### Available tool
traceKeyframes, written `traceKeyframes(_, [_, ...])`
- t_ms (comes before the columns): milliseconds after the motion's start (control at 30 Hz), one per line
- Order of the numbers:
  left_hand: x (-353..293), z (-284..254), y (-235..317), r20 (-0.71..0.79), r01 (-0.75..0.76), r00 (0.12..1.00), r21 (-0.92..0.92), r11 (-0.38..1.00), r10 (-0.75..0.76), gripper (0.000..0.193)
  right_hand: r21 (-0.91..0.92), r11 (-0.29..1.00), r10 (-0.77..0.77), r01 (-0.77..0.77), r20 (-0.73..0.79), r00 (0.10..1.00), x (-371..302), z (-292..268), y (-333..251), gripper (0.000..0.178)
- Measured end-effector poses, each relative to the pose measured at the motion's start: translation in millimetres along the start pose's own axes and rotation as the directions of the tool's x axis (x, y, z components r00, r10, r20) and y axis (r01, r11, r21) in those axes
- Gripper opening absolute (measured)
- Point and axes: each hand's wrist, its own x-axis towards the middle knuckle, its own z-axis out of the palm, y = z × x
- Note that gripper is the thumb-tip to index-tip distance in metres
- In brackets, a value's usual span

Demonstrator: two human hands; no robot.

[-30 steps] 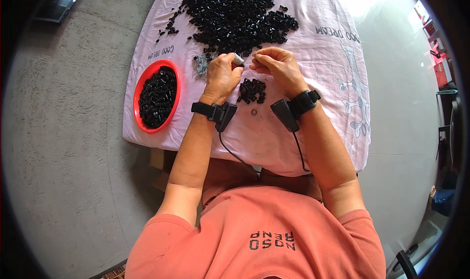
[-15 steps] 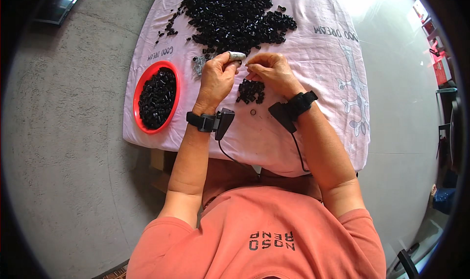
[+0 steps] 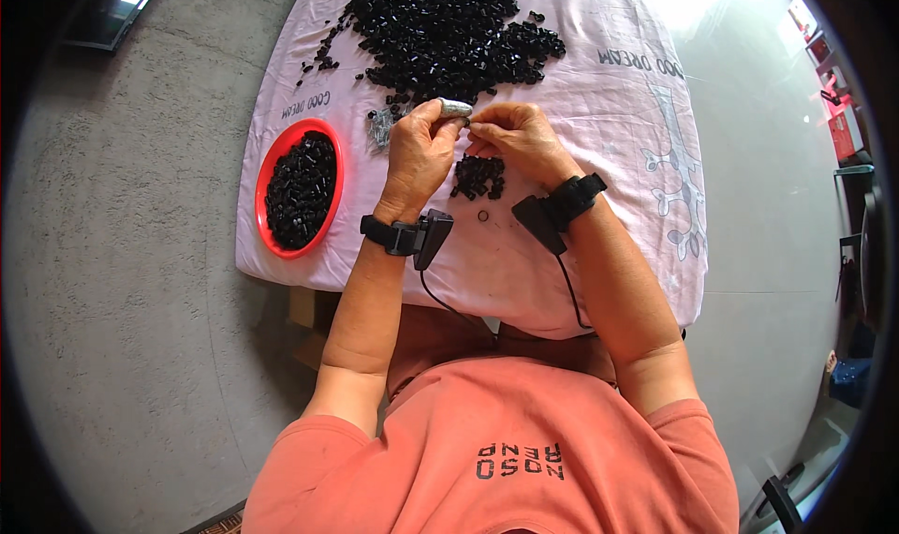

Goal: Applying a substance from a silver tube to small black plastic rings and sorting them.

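Note:
My left hand [image 3: 420, 157] is closed, its thumb and wrapped forefinger pinching a small black plastic piece [image 3: 465, 122]. A pale grey wrap covers that forefinger. Fingertips of my right hand [image 3: 521, 142] are pinched together and meet the left ones at this piece; what exactly they hold is too small to make out. Just below the hands lies a small heap of black plastic pieces [image 3: 478, 176] on the pink cloth, with a thin dark ring [image 3: 483, 216] nearer to me. Beside my left hand is a little pile of clear or silvery bits [image 3: 379, 129].
A large mound of black pieces [image 3: 440, 37] covers the far part of the cloth-covered table [image 3: 618, 244]. At the left stands a red oval bowl [image 3: 342, 189] filled with black pieces. Both wrists wear black straps with cabled boxes.
My left hand has shifted slightly to the right, bringing its fingertips up against those of my right hand. The right hand has hardly moved.

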Motion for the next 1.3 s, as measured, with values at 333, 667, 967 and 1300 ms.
traceKeyframes(333, [-1.7, -3.1, 4.6, 0.023, 0.071, 0.997, -0.047, 0.996, -0.070, 0.012, 0.078, 0.997, 0.018, -0.019, 0.014, 1.000, -2.0, 3.6, -3.6, 0.011])
traceKeyframes(667, [-0.7, -3.7, -2.3, 0.017, 0.044, 0.999, -0.050, 0.998, -0.043, 0.014, 0.178, 0.984, 0.001, 0.000, -0.006, 1.000, -2.9, 6.1, -2.3, 0.013])
traceKeyframes(967, [-1.2, -4.8, 4.4, 0.015, 0.049, 0.999, 0.039, 0.998, -0.049, 0.013, 0.133, 0.991, 0.000, 0.006, -0.041, 0.999, -2.6, 7.1, -3.4, 0.011])
traceKeyframes(1300, [-3.2, 11.9, 5.9, -0.174, -0.084, 0.980, 0.059, 0.995, 0.093, 0.009, 0.196, 0.978, -0.047, 0.071, -0.124, 0.991, -4.3, 14.3, -6.3, 0.010])
